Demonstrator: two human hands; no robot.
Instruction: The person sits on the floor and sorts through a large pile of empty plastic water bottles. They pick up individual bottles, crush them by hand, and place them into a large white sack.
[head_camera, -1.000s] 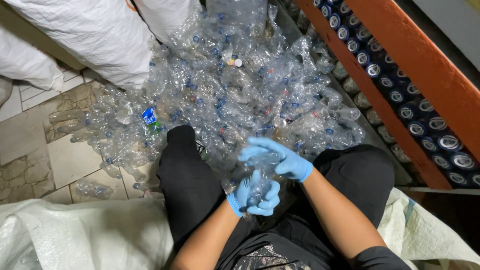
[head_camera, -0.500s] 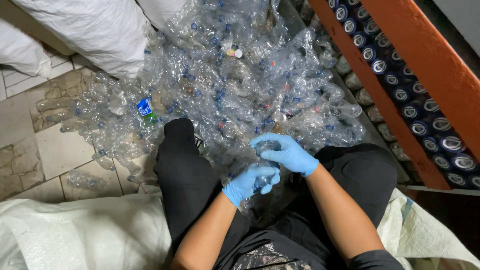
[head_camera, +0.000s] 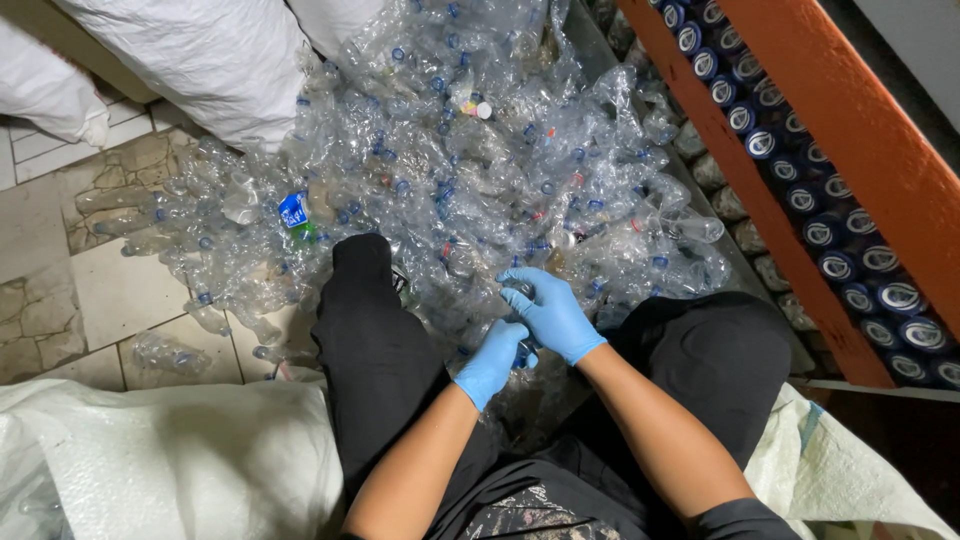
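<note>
- Blue-gloved left hand (head_camera: 492, 362) and blue-gloved right hand (head_camera: 549, 312) close together on a crushed clear plastic bottle (head_camera: 522, 345), between the knees.
- Since a second ago, the hands sit tighter; the bottle is mostly hidden.
- Right hand caps it from above; left grips below, beside the heap of clear bottles (head_camera: 450, 160).

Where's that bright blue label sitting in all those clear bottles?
In the head view, the blue label lies left of centre on the pile of crushed clear bottles, just beyond the person's left knee and below the white sack.
</note>
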